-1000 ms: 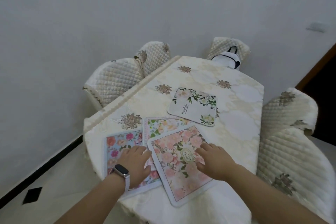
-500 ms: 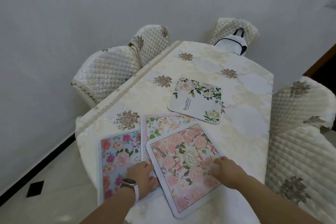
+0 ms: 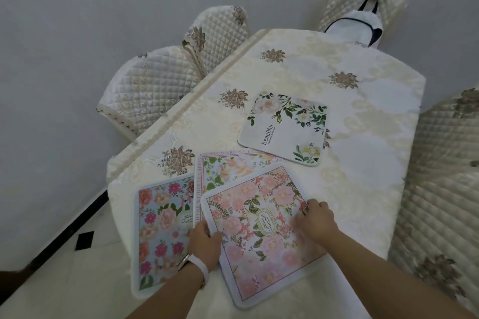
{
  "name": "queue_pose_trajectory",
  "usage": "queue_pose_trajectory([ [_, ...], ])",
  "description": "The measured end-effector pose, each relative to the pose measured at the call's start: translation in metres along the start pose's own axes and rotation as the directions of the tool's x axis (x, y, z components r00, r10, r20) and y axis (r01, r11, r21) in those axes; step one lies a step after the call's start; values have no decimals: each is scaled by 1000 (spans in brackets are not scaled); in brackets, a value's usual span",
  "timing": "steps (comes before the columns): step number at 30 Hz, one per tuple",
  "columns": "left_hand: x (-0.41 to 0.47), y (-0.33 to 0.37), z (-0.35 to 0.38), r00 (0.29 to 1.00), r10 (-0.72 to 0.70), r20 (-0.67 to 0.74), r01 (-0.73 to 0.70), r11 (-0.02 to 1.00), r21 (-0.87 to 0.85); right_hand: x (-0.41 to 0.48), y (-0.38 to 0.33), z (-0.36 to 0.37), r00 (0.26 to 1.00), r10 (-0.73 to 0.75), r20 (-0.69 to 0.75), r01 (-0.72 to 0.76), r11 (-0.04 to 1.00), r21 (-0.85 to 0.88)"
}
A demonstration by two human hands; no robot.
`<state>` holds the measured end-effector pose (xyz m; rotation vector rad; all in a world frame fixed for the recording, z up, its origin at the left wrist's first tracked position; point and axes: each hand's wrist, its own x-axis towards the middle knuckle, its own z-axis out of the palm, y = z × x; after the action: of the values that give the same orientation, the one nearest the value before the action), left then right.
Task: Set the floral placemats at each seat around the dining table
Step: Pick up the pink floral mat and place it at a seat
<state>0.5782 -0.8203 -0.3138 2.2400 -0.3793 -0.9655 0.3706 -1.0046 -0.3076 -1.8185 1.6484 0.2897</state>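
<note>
Head view shows three mats piled at about 6 o'clock on the table (image 3: 363, 101), and one more mat, the white mat (image 3: 285, 128), lying alone near the middle.

On top of the pile is the pink mat (image 3: 259, 230). The left hand (image 3: 204, 242) curls its fingers over that mat's left edge, pinching it. The right hand (image 3: 315, 220) lies flat and open on its right side, pressing down. The hand is a bit blurry, so I cannot tell if a finger hooks the edge.

What could go wrong? The pink mat hangs over the table's near edge at 6 o'clock. If the hands let go, I think it could tip and drop to the floor (image 3: 77, 267). The blue mat (image 3: 160, 228) at 8 o'clock also sticks out past the edge. A pull on the pink mat might drag it along, because they touch. The mat with words (image 3: 223, 171) sits under both and could slide too. The tablecloth (image 3: 298, 70) looks smooth and may bunch up if a mat is shoved hard.

All the mats are flat, thin squares with round corners and flower prints. They look stiff with a soft white rim. The chairs (image 3: 145, 85) wear puffy covers sewn in little diamonds.
</note>
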Motion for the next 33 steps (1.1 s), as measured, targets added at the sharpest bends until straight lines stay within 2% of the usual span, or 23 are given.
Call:
queue_pose_trajectory([
  [5,-2,1,9,995,-102,-19,98,984,-150,20,1,-7,1000,26,-9,-25,997,69],
  [10,-14,3,10,997,-69,-33,61,980,-189,25,14,-10,999,33,12,-35,981,188],
  [17,-18,-2,2,997,-61,43,69,968,-240,-7,27,-10,988,85,130,-125,931,344],
  [20,-20,-3,-2,995,-45,91,68,963,-262,-29,26,-8,991,101,82,-123,932,340],
  [25,-14,4,-12,987,3,163,46,954,-296,-72,23,-12,995,101,-17,-84,900,428],
  [33,-7,18,-5,955,110,276,-20,951,-309,-129,46,-9,949,263,-175,-112,799,591],
])
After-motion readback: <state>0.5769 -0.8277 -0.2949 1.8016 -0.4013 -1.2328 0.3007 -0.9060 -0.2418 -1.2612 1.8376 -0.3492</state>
